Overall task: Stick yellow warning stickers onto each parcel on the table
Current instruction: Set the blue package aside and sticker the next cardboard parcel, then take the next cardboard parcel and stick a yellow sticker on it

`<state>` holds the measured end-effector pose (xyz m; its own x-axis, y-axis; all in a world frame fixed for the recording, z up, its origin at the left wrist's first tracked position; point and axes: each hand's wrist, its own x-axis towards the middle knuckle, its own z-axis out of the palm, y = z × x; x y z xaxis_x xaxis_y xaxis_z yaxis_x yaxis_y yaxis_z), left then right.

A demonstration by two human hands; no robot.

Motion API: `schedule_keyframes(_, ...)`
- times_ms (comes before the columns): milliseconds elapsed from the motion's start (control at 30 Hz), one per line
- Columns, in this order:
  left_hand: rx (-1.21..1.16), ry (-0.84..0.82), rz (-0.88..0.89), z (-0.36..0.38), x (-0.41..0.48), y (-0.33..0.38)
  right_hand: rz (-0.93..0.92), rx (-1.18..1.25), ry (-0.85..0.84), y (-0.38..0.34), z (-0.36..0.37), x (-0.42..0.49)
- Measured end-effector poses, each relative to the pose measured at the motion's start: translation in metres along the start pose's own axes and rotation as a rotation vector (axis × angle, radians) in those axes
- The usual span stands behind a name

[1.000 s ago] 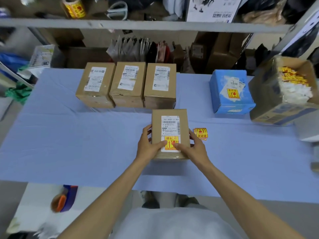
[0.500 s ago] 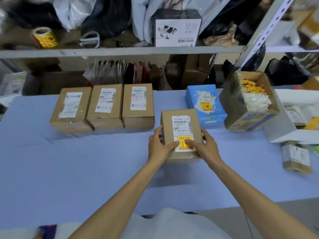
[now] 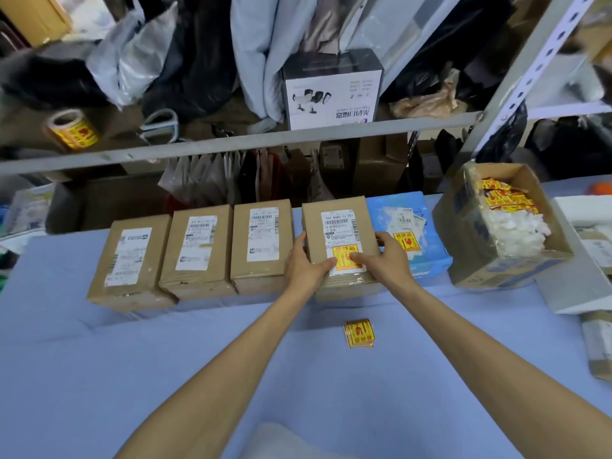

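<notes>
- The left hand [image 3: 306, 264] clamps the left side of the stickered parcel [image 3: 341, 215], with the fingers curled over its edge and the thumb lying across the top. The right hand [image 3: 386, 258] grips the right side the same way, so the box is pinched between both hands.
- Both thumbs meet on the yellow sticker [image 3: 345, 257], which sits on the lower part of the parcel's white label. Pressing there probably seats the adhesive while the box is steered.
- The stickered parcel rests on the table [image 3: 132, 376] in line with a row of boxes, likely so that finished and unfinished ones are easy to track.
- Just left of the stickered parcel stand three plain parcels [image 3: 198, 250], side by side. They have white labels but no yellow sticker, so they appear to be the work left.
- Just right of it lies the blue parcel [image 3: 427, 233]. Its top already bears a yellow sticker, partly hidden behind the right hand.
- In front of the stickered parcel, nearer the person, a loose sticker pad [image 3: 359, 332] lies on the cloth, within reach for the next peel.
- Further right of it, beyond the blue parcel, an open carton [image 3: 490, 270] holds more yellow stickers and white scraps. It seems to serve as the supply.
</notes>
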<state>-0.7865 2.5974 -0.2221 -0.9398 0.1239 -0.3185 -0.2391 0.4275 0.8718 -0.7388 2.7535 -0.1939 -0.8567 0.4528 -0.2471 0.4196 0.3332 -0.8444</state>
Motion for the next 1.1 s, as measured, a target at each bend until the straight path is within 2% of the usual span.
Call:
schedule_keyframes(300, 0.034, -0.037, -0.013, 0.016, 0.054, -0.001, 0.077, -0.148, -0.009, 0.011, 0.014, 0.058)
schedule_keyframes(467, 0.058, -0.043, -0.022, 0.02, 0.058, -0.009, 0.013, -0.307, 0.036, 0.019, 0.026, 0.06)
schedule_keyframes(800, 0.155, -0.02, -0.022, 0.015, 0.048, -0.002, 0.004, -0.364, 0.016, 0.012, 0.029, 0.056)
schedule_keyframes(900, 0.268, 0.002, 0.043, 0.009, 0.038, 0.007, -0.073, -0.53, 0.024, 0.003, 0.029, 0.047)
schedule_keyframes(1000, 0.5, 0.028, 0.152, -0.015, 0.032, 0.013, -0.173, -0.738, 0.027, -0.011, 0.028, 0.04)
schedule_keyframes(1100, 0.689, 0.094, 0.142, -0.06, 0.031, 0.005, -0.258, -0.861, -0.02, -0.025, 0.038, 0.031)
